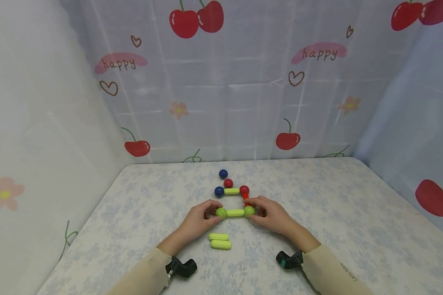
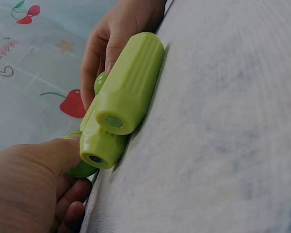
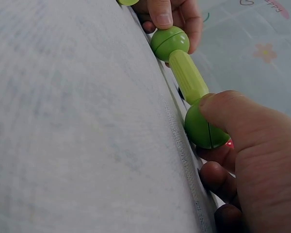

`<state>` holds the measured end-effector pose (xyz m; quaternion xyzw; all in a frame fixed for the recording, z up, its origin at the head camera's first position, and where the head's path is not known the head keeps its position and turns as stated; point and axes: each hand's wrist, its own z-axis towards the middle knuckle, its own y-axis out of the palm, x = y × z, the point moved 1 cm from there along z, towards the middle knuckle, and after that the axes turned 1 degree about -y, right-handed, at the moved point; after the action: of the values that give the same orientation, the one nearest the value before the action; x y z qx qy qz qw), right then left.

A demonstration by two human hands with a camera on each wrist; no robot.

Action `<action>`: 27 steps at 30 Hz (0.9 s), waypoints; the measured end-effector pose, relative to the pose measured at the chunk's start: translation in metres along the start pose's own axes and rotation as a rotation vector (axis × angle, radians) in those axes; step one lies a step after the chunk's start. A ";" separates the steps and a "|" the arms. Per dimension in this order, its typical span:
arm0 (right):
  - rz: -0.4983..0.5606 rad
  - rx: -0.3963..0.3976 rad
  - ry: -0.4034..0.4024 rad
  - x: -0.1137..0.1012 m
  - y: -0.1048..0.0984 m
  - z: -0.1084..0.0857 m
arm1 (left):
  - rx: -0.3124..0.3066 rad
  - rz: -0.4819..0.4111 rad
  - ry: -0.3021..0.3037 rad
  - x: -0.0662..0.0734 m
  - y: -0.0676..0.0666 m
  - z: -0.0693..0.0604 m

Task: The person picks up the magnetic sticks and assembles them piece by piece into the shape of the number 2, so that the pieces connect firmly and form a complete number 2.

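the left hand (image 1: pixel 201 215) pinches a glossy green ball (image 1: pixel 221 213), the right hand (image 1: pixel 271 214) a second ball (image 1: pixel 249 211); a ridged, yellow-green rod (image 1: pixel 235 212) links them above the mottled table (image 1: pixel 317 184).

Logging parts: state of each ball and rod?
Left green ball, held by left hand
Right green ball, held by right hand
Front rod, between green balls
Red rod, partly covered
Right red ball, touching red rod
Near blue ball, touching back rod
Back rod, between those two
Left red ball, behind back rod
Far blue ball, apart
Two nearest rods, side by side
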<state>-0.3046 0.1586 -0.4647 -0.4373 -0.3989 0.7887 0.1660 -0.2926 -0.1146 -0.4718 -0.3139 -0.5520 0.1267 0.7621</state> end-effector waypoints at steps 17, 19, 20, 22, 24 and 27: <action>-0.005 0.007 0.006 -0.002 0.000 0.001 | 0.008 -0.051 0.006 -0.001 -0.004 0.000; -0.004 0.006 0.006 -0.002 0.001 0.001 | 0.025 -0.080 -0.008 0.000 -0.005 0.001; -0.003 0.006 0.007 -0.001 0.001 0.001 | 0.033 -0.095 -0.018 0.000 -0.006 0.001; -0.011 0.010 0.010 0.000 0.001 0.000 | 0.037 -0.127 -0.053 0.002 -0.008 0.001; -0.017 0.014 0.012 0.002 0.002 0.000 | 0.009 -0.145 -0.090 0.003 -0.012 0.001; -0.022 0.021 0.003 0.002 0.002 0.000 | -0.084 -0.150 -0.120 0.005 -0.021 -0.001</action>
<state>-0.3058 0.1586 -0.4670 -0.4324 -0.3951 0.7903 0.1800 -0.2928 -0.1290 -0.4554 -0.2952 -0.6234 0.0646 0.7212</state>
